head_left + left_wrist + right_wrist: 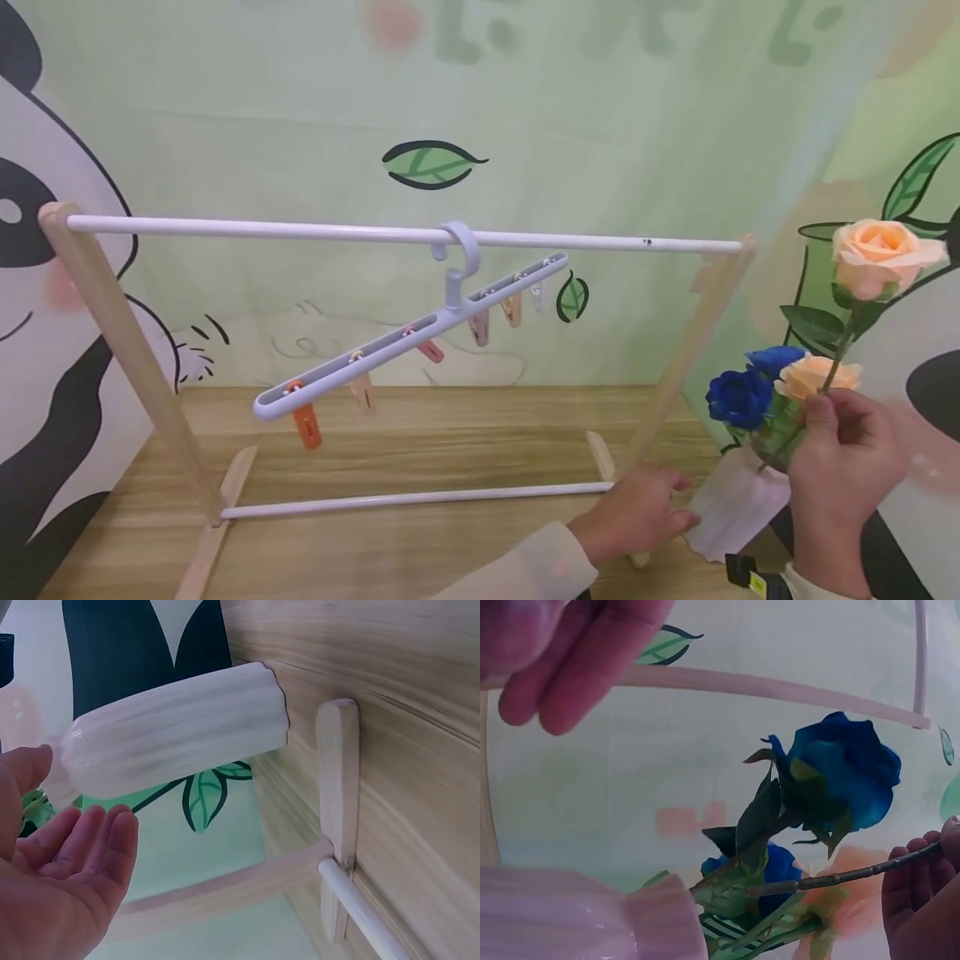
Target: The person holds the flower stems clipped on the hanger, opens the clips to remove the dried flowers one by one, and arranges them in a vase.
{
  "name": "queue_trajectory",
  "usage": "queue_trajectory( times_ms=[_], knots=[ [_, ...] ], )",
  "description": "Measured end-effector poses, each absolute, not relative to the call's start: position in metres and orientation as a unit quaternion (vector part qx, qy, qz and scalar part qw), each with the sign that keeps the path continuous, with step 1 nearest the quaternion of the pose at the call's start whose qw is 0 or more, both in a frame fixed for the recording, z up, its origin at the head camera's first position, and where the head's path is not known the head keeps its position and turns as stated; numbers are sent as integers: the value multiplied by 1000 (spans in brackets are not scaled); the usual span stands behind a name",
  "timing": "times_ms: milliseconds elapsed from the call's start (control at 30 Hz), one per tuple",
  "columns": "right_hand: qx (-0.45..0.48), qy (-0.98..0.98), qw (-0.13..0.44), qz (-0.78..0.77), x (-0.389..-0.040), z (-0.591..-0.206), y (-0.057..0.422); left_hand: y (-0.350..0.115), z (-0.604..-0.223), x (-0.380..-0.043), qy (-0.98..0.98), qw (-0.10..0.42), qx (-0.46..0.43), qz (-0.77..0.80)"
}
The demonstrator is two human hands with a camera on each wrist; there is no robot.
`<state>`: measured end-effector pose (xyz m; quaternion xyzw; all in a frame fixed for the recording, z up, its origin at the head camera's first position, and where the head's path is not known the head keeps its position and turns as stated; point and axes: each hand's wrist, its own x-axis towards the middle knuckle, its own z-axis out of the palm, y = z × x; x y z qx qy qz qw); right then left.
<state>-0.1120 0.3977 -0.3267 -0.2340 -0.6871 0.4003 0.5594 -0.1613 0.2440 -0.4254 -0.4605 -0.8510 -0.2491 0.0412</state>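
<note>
My right hand [847, 458] pinches the stem of a peach artificial rose [885, 258], holding the bloom upright above the other flowers. In the right wrist view, the lower end of that stem [832, 880] shows close to the mouth of the ribbed white vase [570, 915]. Blue roses [738, 400] and another peach rose [813, 377] stand in the vase, which looks pinkish there. To the left of the vase is my left hand [641, 512], its fingers spread and holding nothing. From the left wrist view, that palm [60, 907] faces the vase's neck without gripping it.
A wooden rack with a white top rod [300, 231] fills the middle. From it hangs a pale hanger [405, 342] with several coloured clips, including an orange clip [306, 425]. A lower white rod [420, 501] runs just above the wood-grain surface [480, 442]. Behind is a printed panda backdrop.
</note>
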Motion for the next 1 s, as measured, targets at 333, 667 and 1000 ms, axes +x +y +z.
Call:
queue_trajectory(
  times_ms=[333,667,1000],
  knots=[
    [-219,-656,588,419,-121,-328,408,270,-429,-165,-855,43,-418,-302],
    [-227,-682,586,375,-121,-341,418,301,-433,-165,-863,61,-380,-329],
    [-292,-695,543,369,-112,-358,425,325,-435,-165,-874,46,-354,-331]
  ],
)
